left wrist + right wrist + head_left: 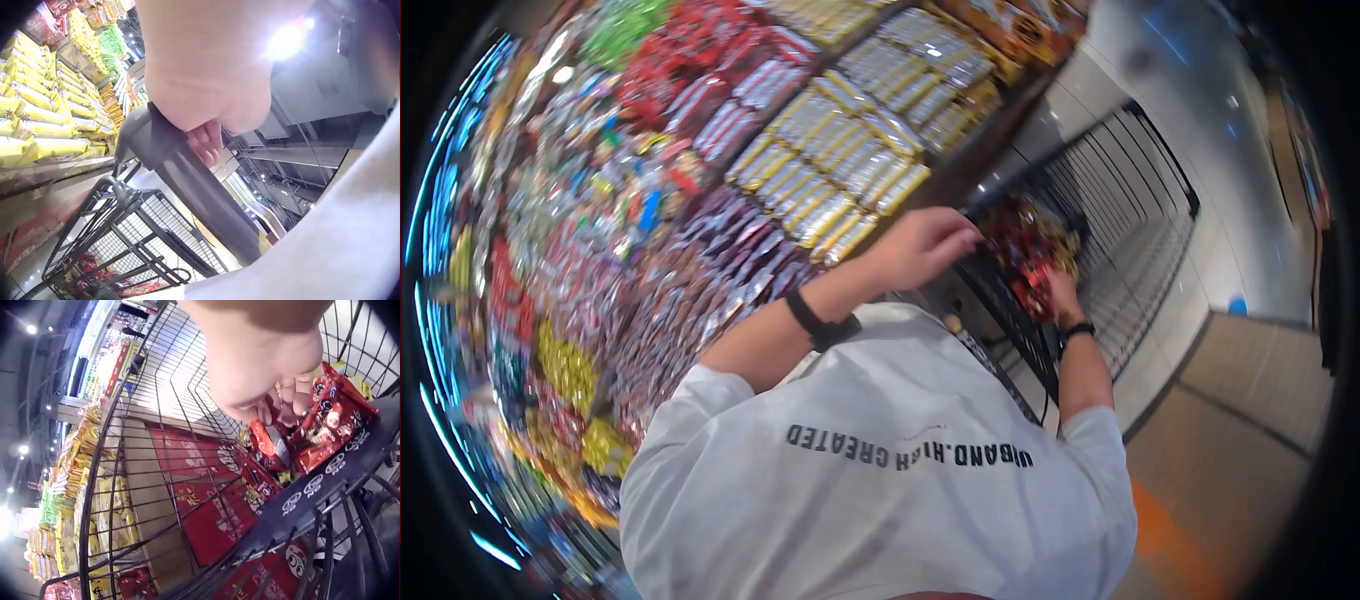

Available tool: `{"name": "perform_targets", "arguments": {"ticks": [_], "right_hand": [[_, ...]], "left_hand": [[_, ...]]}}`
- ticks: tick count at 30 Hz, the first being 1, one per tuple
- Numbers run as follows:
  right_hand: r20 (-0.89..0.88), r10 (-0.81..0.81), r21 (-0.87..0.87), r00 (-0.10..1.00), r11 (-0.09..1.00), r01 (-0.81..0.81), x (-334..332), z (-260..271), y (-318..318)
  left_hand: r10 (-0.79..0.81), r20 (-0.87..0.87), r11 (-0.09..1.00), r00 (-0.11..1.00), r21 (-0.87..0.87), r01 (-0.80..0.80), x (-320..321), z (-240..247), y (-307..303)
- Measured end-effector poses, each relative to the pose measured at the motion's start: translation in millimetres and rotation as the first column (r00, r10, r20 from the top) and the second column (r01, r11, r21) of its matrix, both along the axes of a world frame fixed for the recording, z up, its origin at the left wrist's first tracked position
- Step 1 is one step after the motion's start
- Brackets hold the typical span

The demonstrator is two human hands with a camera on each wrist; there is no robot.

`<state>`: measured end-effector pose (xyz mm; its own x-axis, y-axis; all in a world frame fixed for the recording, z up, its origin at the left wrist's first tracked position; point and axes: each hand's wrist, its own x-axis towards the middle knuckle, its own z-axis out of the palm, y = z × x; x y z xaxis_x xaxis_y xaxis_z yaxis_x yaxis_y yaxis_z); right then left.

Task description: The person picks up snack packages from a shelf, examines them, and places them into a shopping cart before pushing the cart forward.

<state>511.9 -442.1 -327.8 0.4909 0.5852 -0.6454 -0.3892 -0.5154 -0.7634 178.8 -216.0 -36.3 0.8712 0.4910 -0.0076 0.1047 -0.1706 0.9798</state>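
Note:
My left hand (925, 243) hovers by the end of the cart handle (200, 190), between shelf and cart. Its fingers (206, 142) are loosely bent beside the bar; whether they touch it is unclear. Inside the cart, my right hand (1062, 296) is low among shiny red packets (1028, 255). The right wrist view shows that hand (265, 372) with curled fingertips pinching a red packet (267, 442). A larger red packet (331, 425) lies against the fingers, near the dark printed strip (312, 485) of the cart.
Wrapped yellow-and-silver packs (830, 150) fill the sloping display on the left, beside purple packs (735, 240) and mixed colourful bags (590, 190). The wire cart (1135, 170) stands on the tiled floor at the right, with a brown box-like surface (1250, 370) near it.

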Motion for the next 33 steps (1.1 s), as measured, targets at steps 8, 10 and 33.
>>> {"name": "perform_targets", "arguments": {"ticks": [8,10,33], "right_hand": [[0.262,0.301,-0.272,0.917,0.935,-0.229,-7.1,-0.7,3.8],[0.296,0.387,-0.341,0.873,0.897,-0.282,0.3,-9.0,4.2],[0.01,0.045,0.14,0.999,0.989,-0.046,-22.3,178.3,43.8]], "left_hand": [[0.037,0.009,0.995,0.999,0.092,-0.037,-2.2,7.1,-1.8],[-0.012,0.01,0.989,1.0,0.149,0.01,-3.7,9.6,-1.3],[0.834,0.063,0.551,0.548,-0.034,-0.834,-163.0,50.5,204.7]]}}
